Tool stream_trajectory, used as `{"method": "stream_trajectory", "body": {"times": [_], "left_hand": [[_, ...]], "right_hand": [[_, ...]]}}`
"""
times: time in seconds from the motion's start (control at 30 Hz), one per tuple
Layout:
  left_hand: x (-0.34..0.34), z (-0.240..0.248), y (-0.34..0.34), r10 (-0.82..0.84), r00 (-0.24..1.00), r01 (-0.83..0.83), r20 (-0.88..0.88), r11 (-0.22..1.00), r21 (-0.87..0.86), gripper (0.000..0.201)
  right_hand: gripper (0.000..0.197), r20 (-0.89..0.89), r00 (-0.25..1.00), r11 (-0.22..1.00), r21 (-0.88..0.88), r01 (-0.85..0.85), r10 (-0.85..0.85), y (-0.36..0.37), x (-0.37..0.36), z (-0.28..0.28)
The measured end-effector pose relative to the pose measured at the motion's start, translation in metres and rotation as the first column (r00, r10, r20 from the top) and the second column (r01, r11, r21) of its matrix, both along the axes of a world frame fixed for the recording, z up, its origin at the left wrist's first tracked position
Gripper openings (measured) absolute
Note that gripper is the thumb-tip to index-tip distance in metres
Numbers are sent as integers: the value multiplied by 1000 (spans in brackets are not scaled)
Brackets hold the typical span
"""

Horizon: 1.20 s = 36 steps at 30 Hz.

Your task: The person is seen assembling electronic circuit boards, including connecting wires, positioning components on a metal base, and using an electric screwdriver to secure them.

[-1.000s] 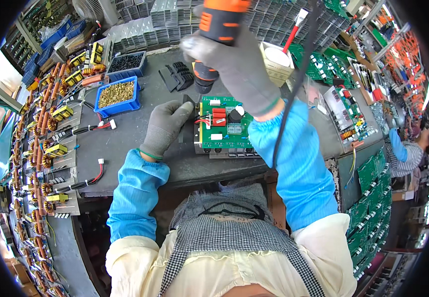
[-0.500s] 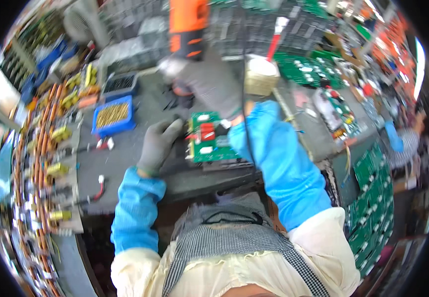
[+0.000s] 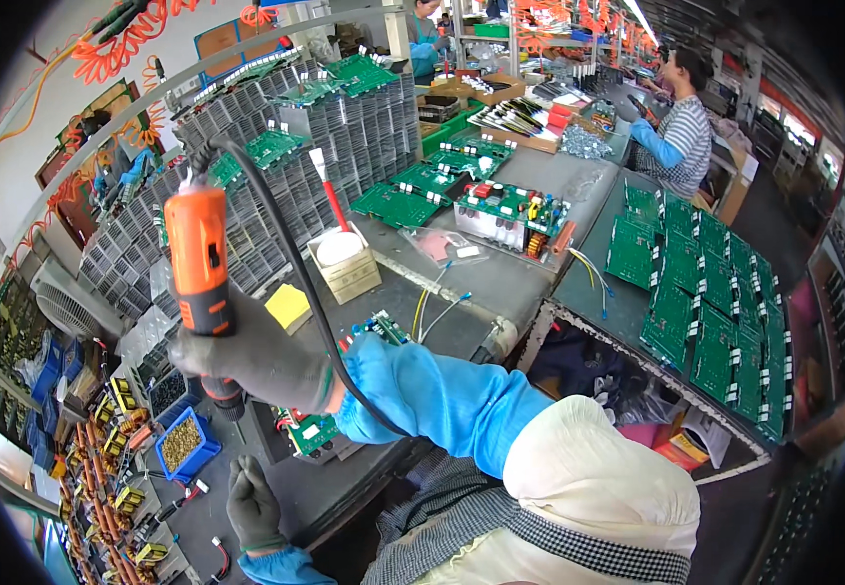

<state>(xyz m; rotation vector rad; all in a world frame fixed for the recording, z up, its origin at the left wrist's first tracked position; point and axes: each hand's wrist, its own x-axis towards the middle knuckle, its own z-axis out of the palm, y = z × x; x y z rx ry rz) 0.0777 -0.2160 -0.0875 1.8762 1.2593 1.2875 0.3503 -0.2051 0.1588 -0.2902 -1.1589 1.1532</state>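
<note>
My right hand (image 3: pixel 259 359), in a grey glove, is closed around an orange and black power screwdriver (image 3: pixel 198 255). The tool is held upright, its chuck pointing down toward the bench; a black cable (image 3: pixel 286 219) rises from its top and loops over my forearm. Beneath that arm lies a green circuit board (image 3: pixel 313 434), largely hidden. My left hand (image 3: pixel 252 502), also gloved, is beside the bench's near edge with its fingers curled together; whatever they may hold cannot be made out. A blue tray of small brass-coloured screws (image 3: pixel 187 445) sits just beyond it.
Dark tray (image 3: pixel 167 392), wooden box (image 3: pixel 345 265) with a red-handled brush (image 3: pixel 329 190), and yellow pad (image 3: pixel 288 306) stand nearby. Coils and wired parts (image 3: pixel 115 497) line the left. Stacked grey trays (image 3: pixel 345 127) rise behind; green boards (image 3: pixel 705 312) cover the right bench. A co-worker (image 3: pixel 681 127) sits far right.
The head view has swung up and to the right, showing more of the room. The power screwdriver remains in my right hand. My left hand stays curled on the board's left side.
</note>
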Motion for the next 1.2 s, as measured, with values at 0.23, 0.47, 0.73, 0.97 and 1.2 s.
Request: {"method": "stream_trajectory", "body": {"times": [0.23, 0.47, 0.73, 0.97, 1.2], "left_hand": [[19, 72, -82, 103, 893, 21, 438, 963, -269, 32], [50, 97, -88, 28, 949, 61, 313, 960, -273, 27], [54, 98, -93, -31, 827, 299, 561, 869, -393, 35], [56, 97, -89, 14, 815, 288, 579, 858, -426, 33], [64, 80, -88, 76, 921, 76, 383, 927, -367, 33]], "right_hand": [[31, -110, 976, 980, -48, -195, 189, -52, -16, 1], [24, -60, 998, 997, -78, 29, -34, -65, -5, -23], [62, -123, 987, 988, 123, -92, 108, -60, 4, -41], [67, -134, 990, 997, 61, -38, 46, -58, 5, -51], [66, -95, 994, 998, -29, 53, -55, -56, 2, -54]]}}
